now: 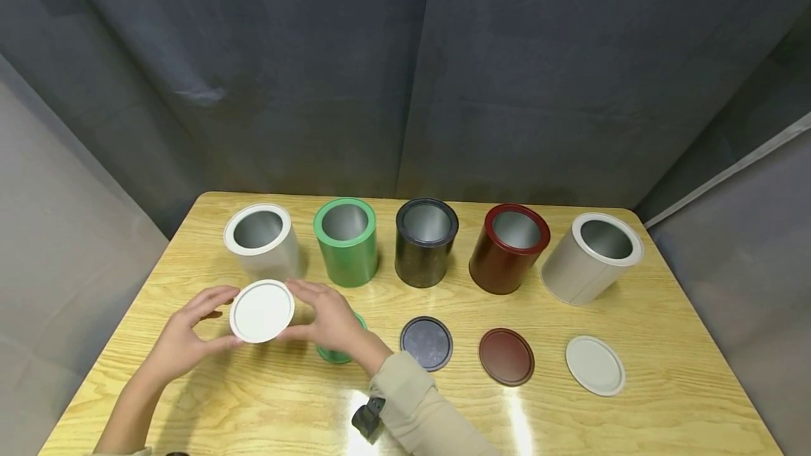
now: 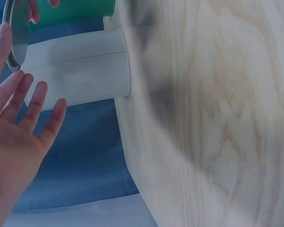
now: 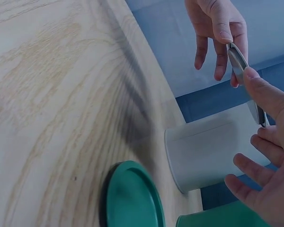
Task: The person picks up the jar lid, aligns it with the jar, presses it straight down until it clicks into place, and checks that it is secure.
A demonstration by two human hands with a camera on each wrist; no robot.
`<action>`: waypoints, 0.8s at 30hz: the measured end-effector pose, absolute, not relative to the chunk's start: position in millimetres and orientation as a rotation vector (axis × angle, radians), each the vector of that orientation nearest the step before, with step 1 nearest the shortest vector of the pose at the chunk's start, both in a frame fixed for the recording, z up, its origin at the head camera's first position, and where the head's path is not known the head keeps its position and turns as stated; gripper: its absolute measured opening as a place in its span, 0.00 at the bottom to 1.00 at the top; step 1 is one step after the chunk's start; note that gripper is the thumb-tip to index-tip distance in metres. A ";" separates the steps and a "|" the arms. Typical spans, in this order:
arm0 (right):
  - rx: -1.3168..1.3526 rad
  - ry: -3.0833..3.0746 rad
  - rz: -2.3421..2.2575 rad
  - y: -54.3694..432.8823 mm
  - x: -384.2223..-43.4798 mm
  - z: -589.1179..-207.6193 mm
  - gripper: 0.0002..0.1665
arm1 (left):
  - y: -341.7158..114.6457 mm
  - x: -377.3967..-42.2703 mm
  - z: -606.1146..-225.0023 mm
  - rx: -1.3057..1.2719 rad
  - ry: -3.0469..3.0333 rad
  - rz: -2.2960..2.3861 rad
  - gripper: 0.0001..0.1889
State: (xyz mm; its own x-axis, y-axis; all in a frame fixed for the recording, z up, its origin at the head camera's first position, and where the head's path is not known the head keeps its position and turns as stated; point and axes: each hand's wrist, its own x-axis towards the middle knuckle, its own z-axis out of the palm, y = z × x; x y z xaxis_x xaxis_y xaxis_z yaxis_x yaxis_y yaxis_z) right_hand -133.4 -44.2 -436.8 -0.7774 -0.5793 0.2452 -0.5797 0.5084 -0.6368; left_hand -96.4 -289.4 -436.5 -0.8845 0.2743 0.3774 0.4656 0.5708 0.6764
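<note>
A round white lid (image 1: 262, 311) is held up above the table between both hands. My left hand (image 1: 184, 336) pinches its left edge between thumb and fingers. On the opposite edge, my right hand (image 1: 329, 319) pinches it the same way. The wrist views show the lid (image 3: 237, 64) edge-on, its rim between the thumbs and fingertips. Just behind it stands an uncovered white can (image 1: 272, 252), its rim facing up. A green lid (image 1: 334, 355) lies on the table, partly hidden under my right hand and forearm.
Along the back stand more uncovered cans: green (image 1: 350, 259), black (image 1: 423, 259), dark red (image 1: 503, 262) and off-white (image 1: 576, 273). In front of them lie a black lid (image 1: 426, 343), a dark red lid (image 1: 506, 357) and an off-white lid (image 1: 595, 365). Grey curtains (image 1: 405, 76) enclose the wooden table (image 1: 665, 400).
</note>
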 end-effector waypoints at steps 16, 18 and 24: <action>1.015 -2.649 1.197 -44.0 -136.0 -417.1 0.45 | -285.2 -98.2 -419.9 -0.652 -2.464 -1.270 0.36; 1.011 -2.639 1.200 -44.3 -136.4 -414.1 0.45 | -285.3 -98.8 -417.7 -0.673 -2.460 -1.270 0.37; 0.977 -2.661 1.192 -44.3 -138.7 -404.3 0.45 | -282.5 -102.0 -412.6 -0.684 -2.451 -1.228 0.39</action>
State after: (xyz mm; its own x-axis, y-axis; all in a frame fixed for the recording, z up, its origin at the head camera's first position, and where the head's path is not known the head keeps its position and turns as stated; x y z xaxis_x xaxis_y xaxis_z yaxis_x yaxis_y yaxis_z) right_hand -138.7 -44.3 -404.3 -0.7962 -0.5232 0.3037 -0.5750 0.4984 -0.6488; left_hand -102.0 -282.5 -412.6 -0.8360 0.2746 0.4751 0.5450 0.5170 0.6601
